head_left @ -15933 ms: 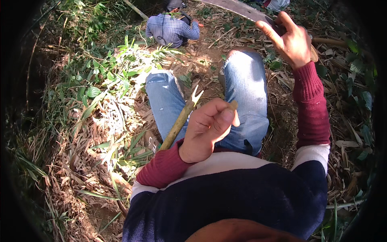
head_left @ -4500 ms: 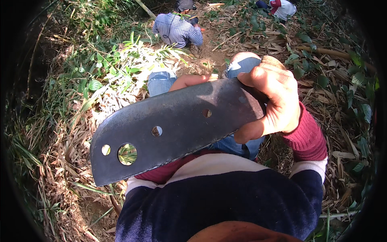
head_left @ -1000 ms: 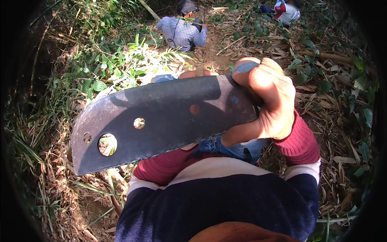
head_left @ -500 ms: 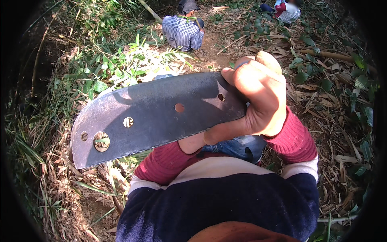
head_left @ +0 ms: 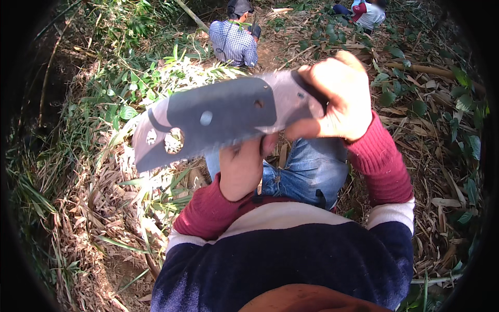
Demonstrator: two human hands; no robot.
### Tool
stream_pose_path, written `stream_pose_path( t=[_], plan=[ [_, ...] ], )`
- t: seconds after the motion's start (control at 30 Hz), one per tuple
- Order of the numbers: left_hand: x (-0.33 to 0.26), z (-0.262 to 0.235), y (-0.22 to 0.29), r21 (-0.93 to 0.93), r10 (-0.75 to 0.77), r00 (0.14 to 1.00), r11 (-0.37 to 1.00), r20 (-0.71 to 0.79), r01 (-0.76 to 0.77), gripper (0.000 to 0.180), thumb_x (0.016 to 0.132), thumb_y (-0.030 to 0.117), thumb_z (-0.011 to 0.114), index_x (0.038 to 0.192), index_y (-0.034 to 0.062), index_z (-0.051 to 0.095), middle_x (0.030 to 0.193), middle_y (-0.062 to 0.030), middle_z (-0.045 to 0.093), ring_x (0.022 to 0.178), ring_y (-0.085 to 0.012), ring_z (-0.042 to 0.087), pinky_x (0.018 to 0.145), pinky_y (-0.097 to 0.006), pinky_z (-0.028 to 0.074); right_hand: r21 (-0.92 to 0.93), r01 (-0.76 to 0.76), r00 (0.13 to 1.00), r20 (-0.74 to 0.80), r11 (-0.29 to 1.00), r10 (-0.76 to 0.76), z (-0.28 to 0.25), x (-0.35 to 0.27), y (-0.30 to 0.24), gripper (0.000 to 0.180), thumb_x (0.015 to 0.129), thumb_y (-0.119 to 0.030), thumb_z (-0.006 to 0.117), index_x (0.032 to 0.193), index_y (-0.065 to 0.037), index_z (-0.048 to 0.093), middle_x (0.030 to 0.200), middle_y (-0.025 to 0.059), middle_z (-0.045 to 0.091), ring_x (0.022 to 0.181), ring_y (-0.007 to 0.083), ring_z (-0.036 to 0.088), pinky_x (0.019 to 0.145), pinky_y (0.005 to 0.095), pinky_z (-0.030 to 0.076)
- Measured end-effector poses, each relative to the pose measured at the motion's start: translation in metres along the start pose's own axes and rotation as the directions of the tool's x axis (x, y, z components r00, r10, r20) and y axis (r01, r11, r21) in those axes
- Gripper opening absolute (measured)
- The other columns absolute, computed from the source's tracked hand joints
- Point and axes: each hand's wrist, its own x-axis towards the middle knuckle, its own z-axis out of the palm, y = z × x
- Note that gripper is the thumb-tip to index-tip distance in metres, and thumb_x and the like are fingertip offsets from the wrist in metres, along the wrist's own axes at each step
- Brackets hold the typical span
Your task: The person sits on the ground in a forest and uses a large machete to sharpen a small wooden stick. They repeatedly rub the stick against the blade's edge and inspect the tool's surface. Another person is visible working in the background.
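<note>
The right hand (head_left: 338, 99) is clenched on the handle of a broad dark cleaver blade (head_left: 208, 122) held flat over the lap, the left hand (head_left: 241, 169) curled beneath its edge, seemingly checking it, which needs careful fingers.

Bare earth ground (head_left: 122, 268) strewn with dry bamboo leaves (head_left: 99, 208); green leafy plants (head_left: 130, 99); apparently fallen stalk (head_left: 431, 70)

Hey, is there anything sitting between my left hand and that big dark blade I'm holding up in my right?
Nothing visible does. Your right hand grips the blade at its right end, and your left hand is right beneath its lower edge, fingertips seeming to meet the edge, though the exact contact is hard to make out.
</note>
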Motion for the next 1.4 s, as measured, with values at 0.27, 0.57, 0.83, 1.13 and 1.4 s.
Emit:
stream_pose_path(
  t=[0.27, 0.57, 0.83, 1.13, 1.4],
  plan=[
    [0.007, -0.006, 0.004, -0.002, 0.035, 0.999, 0.999, -0.041, -0.035, 0.037, 0.111, 0.035, 0.043, 0.134, 0.0063, 0.05, 0.071, -0.0011, 0.057, 0.06, -0.0033, 0.046, 0.054, -0.018, 0.034, 0.496, -0.442, 0.804, -0.15, 0.747, 0.575, -0.013, -0.042, 0.071, 0.037, 0.095, -0.034, 0.074, 0.085, -0.002, 0.058, 0.069, -0.0037, 0.053, 0.064, 0.0039, 0.044, 0.058, 0.0215, 0.037],
    [0.012, -0.004, 0.0, -0.134, 0.034, 0.998, 0.991, 0.059, -0.026, 0.039, 0.11, 0.03, 0.047, 0.141, 0.0057, 0.046, 0.083, -0.0086, 0.067, 0.064, -0.0061, 0.056, 0.056, -0.019, 0.042, 0.598, -0.328, 0.841, -0.168, 0.731, 0.515, -0.011, -0.03, 0.004, 0.069, 0.072, -0.057, 0.089, 0.092, 0.005, 0.064, 0.076, 0.0037, 0.063, 0.069, 0.0079, 0.054, 0.063, 0.0234, 0.046],
    [0.01, 0.018, -0.001, -0.452, -0.142, 0.989, 0.88, 0.045, 0.147, 0.051, 0.109, 0.037, 0.045, 0.15, 0.0074, 0.041, 0.13, -0.0177, 0.063, 0.109, -0.0253, 0.066, 0.086, -0.037, 0.055, 0.147, -0.037, 0.999, -0.032, 0.988, 0.042, -0.022, -0.007, -0.026, 0.102, 0.041, -0.074, 0.087, 0.101, 0.005, 0.065, 0.077, 0.0079, 0.063, 0.064, 0.0229, 0.06, 0.07, 0.0361, 0.043],
    [0.012, 0.012, -0.005, -0.367, -0.087, 0.992, 0.923, 0.096, 0.117, 0.049, 0.109, 0.035, 0.046, 0.148, 0.0059, 0.043, 0.127, -0.0174, 0.064, 0.105, -0.0232, 0.065, 0.084, -0.035, 0.055, 0.088, -0.108, 0.994, 0.029, 0.99, 0.106, -0.021, 0.002, -0.034, 0.098, 0.034, -0.073, 0.089, 0.094, 0.0, 0.063, 0.082, 0.009, 0.067, 0.066, 0.0254, 0.064, 0.07, 0.0366, 0.042],
    [0.009, 0.008, -0.007, -0.307, -0.06, 0.994, 0.948, 0.089, 0.085, 0.048, 0.109, 0.033, 0.047, 0.147, 0.0047, 0.045, 0.125, -0.0172, 0.064, 0.101, -0.0213, 0.064, 0.082, -0.033, 0.054, 0.034, -0.1, 0.991, -0.089, 0.994, 0.103, -0.013, 0.007, -0.035, 0.08, 0.049, -0.085, 0.076, 0.081, -0.014, 0.059, 0.06, -0.0008, 0.047, 0.052, 0.0196, 0.05, 0.067, 0.0387, 0.032]
  ],
)
